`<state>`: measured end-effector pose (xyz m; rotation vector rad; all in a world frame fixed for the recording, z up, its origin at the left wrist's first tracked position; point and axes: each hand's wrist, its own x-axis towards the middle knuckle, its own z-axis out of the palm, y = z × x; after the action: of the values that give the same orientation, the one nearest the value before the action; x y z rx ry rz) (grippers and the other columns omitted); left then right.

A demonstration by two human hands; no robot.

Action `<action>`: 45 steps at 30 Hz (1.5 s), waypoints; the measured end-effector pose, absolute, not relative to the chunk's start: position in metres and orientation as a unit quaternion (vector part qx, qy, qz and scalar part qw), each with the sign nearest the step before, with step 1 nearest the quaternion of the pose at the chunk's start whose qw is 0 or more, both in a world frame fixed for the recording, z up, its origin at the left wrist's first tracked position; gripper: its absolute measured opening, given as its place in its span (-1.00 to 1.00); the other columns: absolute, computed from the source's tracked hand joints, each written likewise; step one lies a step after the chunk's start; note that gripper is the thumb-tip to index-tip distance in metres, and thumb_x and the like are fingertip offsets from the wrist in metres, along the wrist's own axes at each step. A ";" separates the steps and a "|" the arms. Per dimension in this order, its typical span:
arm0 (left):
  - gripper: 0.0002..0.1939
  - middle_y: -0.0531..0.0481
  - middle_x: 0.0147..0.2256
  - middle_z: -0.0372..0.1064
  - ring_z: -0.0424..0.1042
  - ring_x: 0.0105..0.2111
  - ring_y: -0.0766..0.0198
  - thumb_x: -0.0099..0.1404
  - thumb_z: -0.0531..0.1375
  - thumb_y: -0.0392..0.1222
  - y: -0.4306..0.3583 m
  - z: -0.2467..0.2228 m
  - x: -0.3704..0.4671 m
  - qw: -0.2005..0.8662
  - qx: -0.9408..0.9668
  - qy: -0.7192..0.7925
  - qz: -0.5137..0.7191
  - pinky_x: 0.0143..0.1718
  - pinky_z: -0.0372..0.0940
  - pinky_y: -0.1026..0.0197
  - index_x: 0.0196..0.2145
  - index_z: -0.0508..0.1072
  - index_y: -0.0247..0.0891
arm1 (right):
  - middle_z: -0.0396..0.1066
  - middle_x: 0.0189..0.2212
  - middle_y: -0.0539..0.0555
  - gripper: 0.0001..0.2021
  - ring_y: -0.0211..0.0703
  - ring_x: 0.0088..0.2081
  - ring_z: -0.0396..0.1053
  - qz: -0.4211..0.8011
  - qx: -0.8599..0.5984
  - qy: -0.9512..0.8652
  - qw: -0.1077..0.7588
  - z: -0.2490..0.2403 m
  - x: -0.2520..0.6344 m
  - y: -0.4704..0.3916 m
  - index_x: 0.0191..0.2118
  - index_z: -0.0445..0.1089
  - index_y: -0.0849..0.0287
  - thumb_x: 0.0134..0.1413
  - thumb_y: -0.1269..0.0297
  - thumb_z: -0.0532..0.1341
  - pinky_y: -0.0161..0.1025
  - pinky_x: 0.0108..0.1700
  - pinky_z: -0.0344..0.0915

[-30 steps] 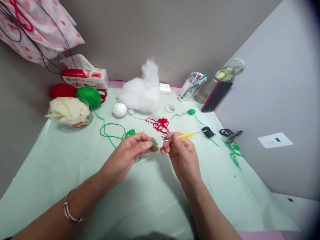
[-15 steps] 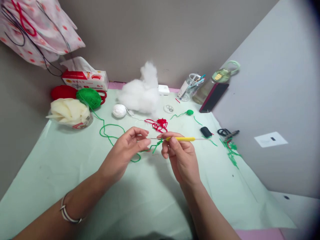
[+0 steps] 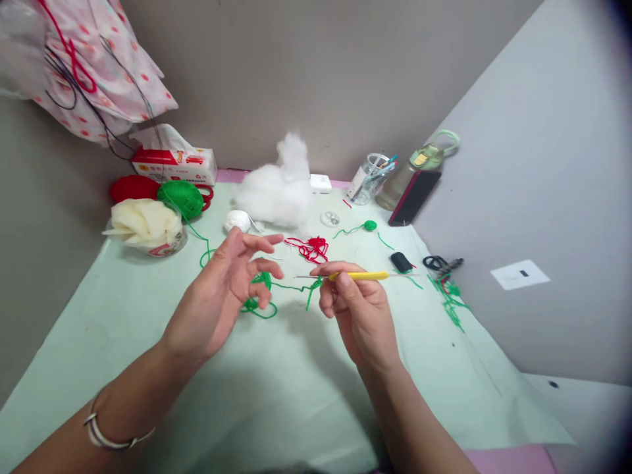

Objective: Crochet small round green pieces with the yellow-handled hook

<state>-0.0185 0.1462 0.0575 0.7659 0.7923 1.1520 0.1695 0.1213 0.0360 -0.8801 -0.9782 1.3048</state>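
My right hand (image 3: 363, 306) is closed around the yellow handle of a crochet hook (image 3: 365, 276), whose thin metal shaft points left. A small piece of green crochet work (image 3: 315, 286) hangs at the shaft beside my right fingertips, with a short tail below it. From it a strand of green yarn (image 3: 289, 287) runs left to my left hand (image 3: 222, 289). That hand is raised off the table with its fingers spread apart, and the yarn passes by its fingers. Loose green loops (image 3: 264, 315) show behind and below the left fingertips.
A red yarn tangle (image 3: 313, 250), white yarn ball (image 3: 237, 220) and fluffy stuffing (image 3: 276, 194) lie beyond my hands. At left stand a green yarn ball (image 3: 182, 197), a tub (image 3: 145, 227) and a tissue box (image 3: 175, 164). A bottle (image 3: 412, 174) and phone (image 3: 415, 197) stand at right.
My left hand has moved left, away from the hook, and its fingers have spread from a pinch. The green strand now stretches between both hands. My right hand keeps the hook.
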 end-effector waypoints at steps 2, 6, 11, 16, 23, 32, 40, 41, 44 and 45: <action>-0.59 -0.16 0.23 0.36 0.47 0.01 -0.02 0.44 0.17 0.20 0.141 0.065 -0.017 0.757 0.370 0.309 0.440 -0.29 0.50 0.11 -0.06 0.57 -0.16 | 0.60 -0.30 0.03 -0.85 -0.36 -0.54 0.26 0.555 -0.379 -0.428 0.604 0.040 0.169 0.118 -0.22 0.65 0.02 0.29 0.13 0.33 -0.29 -0.47 0.21; -0.52 -0.15 0.20 0.44 0.32 0.28 -0.13 0.47 0.08 0.27 0.131 0.076 -0.006 0.783 0.322 0.261 0.463 0.15 0.39 -0.13 -0.04 0.57 -0.14 | 0.58 -0.27 0.04 -0.85 -0.35 -0.55 0.27 0.560 -0.344 -0.471 0.589 0.043 0.166 0.103 -0.18 0.65 0.00 0.31 0.14 0.32 -0.28 -0.49 0.21; -0.22 -0.02 -0.01 0.64 0.18 0.40 0.05 0.58 -0.16 0.21 0.113 0.073 -0.003 0.628 0.451 0.316 0.550 0.46 -0.12 -0.05 -0.71 0.39 -0.12 | 0.57 -0.22 0.07 -0.84 -0.38 -0.56 0.29 0.560 -0.322 -0.484 0.591 0.041 0.165 0.078 -0.17 0.66 0.00 0.33 0.17 0.30 -0.30 -0.54 0.19; -0.59 0.02 0.20 0.51 0.01 0.45 -0.06 0.53 0.08 0.00 0.081 0.051 -0.005 0.437 0.630 0.386 0.513 0.48 -0.37 -0.09 -0.24 0.73 -0.03 | 0.58 -0.20 0.10 -0.82 -0.35 -0.56 0.30 0.524 -0.335 -0.477 0.620 0.036 0.168 0.055 -0.17 0.66 0.02 0.34 0.16 0.28 -0.29 -0.53 0.21; -0.61 -0.12 0.01 0.54 0.41 0.10 -0.10 0.43 0.21 0.08 0.043 0.046 -0.008 0.697 0.450 0.319 0.459 0.16 0.28 -0.05 0.10 0.63 -0.05 | 0.62 -0.19 0.12 -0.80 -0.28 -0.52 0.36 0.485 -0.327 -0.549 0.597 0.028 0.176 0.023 -0.14 0.66 -0.02 0.38 0.17 0.25 -0.24 -0.49 0.26; -0.74 0.09 -0.35 0.40 0.43 -0.42 0.31 0.35 0.38 -0.06 0.016 0.039 -0.007 0.727 0.440 0.327 0.413 -0.25 0.36 0.19 -0.01 0.66 -0.03 | 0.64 -0.19 0.14 -0.81 -0.19 -0.41 0.40 0.510 -0.296 -0.635 0.499 0.036 0.197 -0.005 -0.12 0.66 0.00 0.37 0.25 0.24 -0.23 -0.43 0.35; -0.62 0.11 -0.34 0.46 0.50 -0.38 0.31 0.26 0.45 -0.19 0.001 0.029 -0.002 0.741 0.401 0.327 0.429 -0.21 0.39 0.21 0.04 0.63 0.00 | 0.60 -0.27 0.09 -0.82 -0.37 -0.59 0.23 0.563 -0.294 -0.477 0.608 0.019 0.184 -0.012 -0.23 0.61 0.06 0.35 0.16 0.27 -0.32 -0.54 0.17; -0.60 0.12 -0.33 0.46 0.52 -0.36 0.31 0.27 0.45 -0.20 0.000 0.029 -0.002 0.741 0.398 0.327 0.430 -0.19 0.39 0.21 0.06 0.61 0.01 | 0.59 -0.29 0.08 -0.81 -0.39 -0.61 0.20 0.568 -0.303 -0.453 0.616 0.017 0.181 -0.012 -0.25 0.60 0.07 0.33 0.14 0.28 -0.33 -0.55 0.15; -0.57 0.12 -0.31 0.45 0.54 -0.29 0.28 0.26 0.45 -0.21 -0.003 0.027 -0.002 0.744 0.384 0.328 0.438 -0.10 0.40 0.18 0.08 0.60 0.01 | 0.59 -0.31 0.08 -0.80 -0.40 -0.62 0.16 0.570 -0.328 -0.419 0.625 0.012 0.172 -0.011 -0.27 0.59 0.10 0.30 0.12 0.31 -0.33 -0.55 0.16; -0.57 0.11 -0.31 0.44 0.54 -0.27 0.26 0.25 0.46 -0.21 -0.003 0.026 -0.002 0.744 0.378 0.329 0.442 -0.07 0.40 0.17 0.07 0.60 0.00 | 0.59 -0.30 0.08 -0.80 -0.40 -0.62 0.17 0.569 -0.332 -0.418 0.626 0.010 0.170 -0.011 -0.26 0.59 0.10 0.30 0.12 0.31 -0.33 -0.55 0.17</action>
<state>-0.0023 -0.0030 0.0258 0.8281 0.7207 0.9691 0.1697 -0.0109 0.0104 -0.7608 -0.9597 1.3055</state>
